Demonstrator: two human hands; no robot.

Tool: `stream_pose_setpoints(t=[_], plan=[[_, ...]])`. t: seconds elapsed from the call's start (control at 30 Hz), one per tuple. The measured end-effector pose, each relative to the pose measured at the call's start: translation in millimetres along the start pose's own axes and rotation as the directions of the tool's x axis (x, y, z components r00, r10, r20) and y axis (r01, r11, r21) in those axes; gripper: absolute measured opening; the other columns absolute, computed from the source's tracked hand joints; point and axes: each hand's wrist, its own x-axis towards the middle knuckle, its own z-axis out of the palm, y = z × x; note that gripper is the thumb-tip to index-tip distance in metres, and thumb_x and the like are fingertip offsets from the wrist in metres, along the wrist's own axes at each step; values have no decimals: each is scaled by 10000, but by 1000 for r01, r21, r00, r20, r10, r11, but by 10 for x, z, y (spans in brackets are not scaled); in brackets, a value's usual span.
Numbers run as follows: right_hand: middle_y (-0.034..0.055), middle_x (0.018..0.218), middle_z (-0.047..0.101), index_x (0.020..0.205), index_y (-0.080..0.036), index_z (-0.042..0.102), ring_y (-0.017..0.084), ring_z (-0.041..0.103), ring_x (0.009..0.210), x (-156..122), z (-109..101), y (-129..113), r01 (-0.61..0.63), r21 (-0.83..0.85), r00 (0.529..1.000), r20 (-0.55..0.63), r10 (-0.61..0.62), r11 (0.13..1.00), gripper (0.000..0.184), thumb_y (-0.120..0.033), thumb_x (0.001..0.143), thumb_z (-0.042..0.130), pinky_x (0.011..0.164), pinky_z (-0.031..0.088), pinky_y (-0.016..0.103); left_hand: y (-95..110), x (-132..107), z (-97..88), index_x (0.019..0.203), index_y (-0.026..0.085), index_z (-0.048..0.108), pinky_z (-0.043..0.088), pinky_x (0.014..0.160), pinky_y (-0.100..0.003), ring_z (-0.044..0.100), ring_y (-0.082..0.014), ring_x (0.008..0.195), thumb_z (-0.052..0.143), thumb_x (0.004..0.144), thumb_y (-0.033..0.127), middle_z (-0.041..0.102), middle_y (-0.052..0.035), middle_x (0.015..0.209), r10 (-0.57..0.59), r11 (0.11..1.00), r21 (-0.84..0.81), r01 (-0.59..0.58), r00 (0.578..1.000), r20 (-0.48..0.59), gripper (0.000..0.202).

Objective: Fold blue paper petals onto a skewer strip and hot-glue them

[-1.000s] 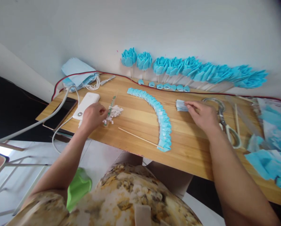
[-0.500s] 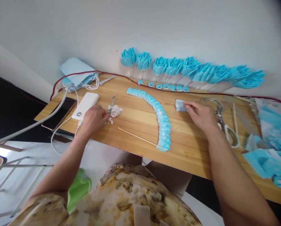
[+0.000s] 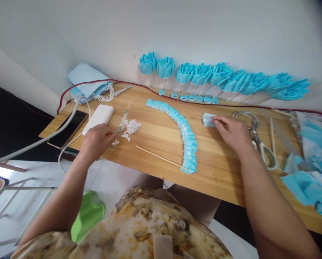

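Observation:
My left hand (image 3: 98, 140) is closed, thumb and fingers together, between the white power bank (image 3: 101, 117) and a pile of small white paper bits (image 3: 132, 126). What its fingertips pinch, if anything, is too small to make out. A clear strip with green print (image 3: 122, 121) lies by the pile. On the right, my right hand (image 3: 232, 133) pinches the end of a small stack of light blue fabric pieces (image 3: 208, 119) on the table. Between the hands curves a band of pleated blue fabric (image 3: 189, 138), a thin wooden stick (image 3: 158, 157) touching its near end.
Blue fabric roses on sticks (image 3: 202, 73) lean along the wall, with small blue rolls (image 3: 184, 97) below. Scissors (image 3: 267, 154), a tape roll (image 3: 247, 117) and blue scraps (image 3: 304, 185) lie right. Face masks (image 3: 88, 81) and a phone (image 3: 69, 127) are left.
My left hand has drawn back leftward and toward me from the paper bits, uncovering more of them and the printed strip. My right hand stays at the fabric stack.

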Motion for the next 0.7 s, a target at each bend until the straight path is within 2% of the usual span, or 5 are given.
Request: stream_pose_setpoints(t=[0.2, 0.4, 0.57, 0.63, 0.7], plan=[[152, 1097, 793, 1086, -200, 778, 313, 730, 1015, -8, -12, -13, -24, -29, 1000, 11, 25, 999, 335, -359, 937, 524, 896, 542, 417, -6, -81, -7, 854, 200, 686, 434, 745, -349, 621, -250, 819, 409, 961, 454, 657, -80, 826, 51, 998, 22, -50, 998, -28, 391], [154, 1117, 788, 1088, -207, 775, 304, 720, 1030, -9, -6, -7, -44, -37, 999, 20, 45, 998, 305, -340, 946, 540, 905, 531, 400, -25, -310, -162, 998, 231, 692, 412, 637, -321, 623, -230, 674, 460, 917, 444, 683, -37, 748, -118, 993, 15, 118, 992, 54, 326], [157, 1107, 788, 1108, -203, 773, 311, 722, 1022, -16, 2, 25, -4, -44, 1000, 24, 5, 999, 323, -348, 953, 530, 895, 534, 409, 23, -316, -72, 1173, 213, 659, 436, 674, -320, 657, -232, 721, 432, 935, 432, 721, -36, 806, -161, 984, -51, 171, 976, 147, 395], [136, 1097, 791, 1102, -222, 770, 309, 725, 1011, -14, 1, 30, -8, -42, 1000, 18, 9, 999, 319, -358, 951, 524, 884, 540, 423, 52, -266, -31, 1244, 210, 634, 460, 727, -318, 659, -216, 754, 433, 943, 411, 739, -43, 897, -159, 980, -104, 170, 981, 107, 414], [136, 1094, 792, 1090, -219, 770, 314, 726, 1012, -10, -3, 23, -16, -41, 1000, 16, 17, 999, 323, -364, 945, 521, 885, 542, 435, 79, -210, -16, 1249, 198, 640, 466, 748, -311, 649, -204, 773, 437, 944, 392, 734, -58, 965, -152, 982, -113, 152, 988, 8, 414]])
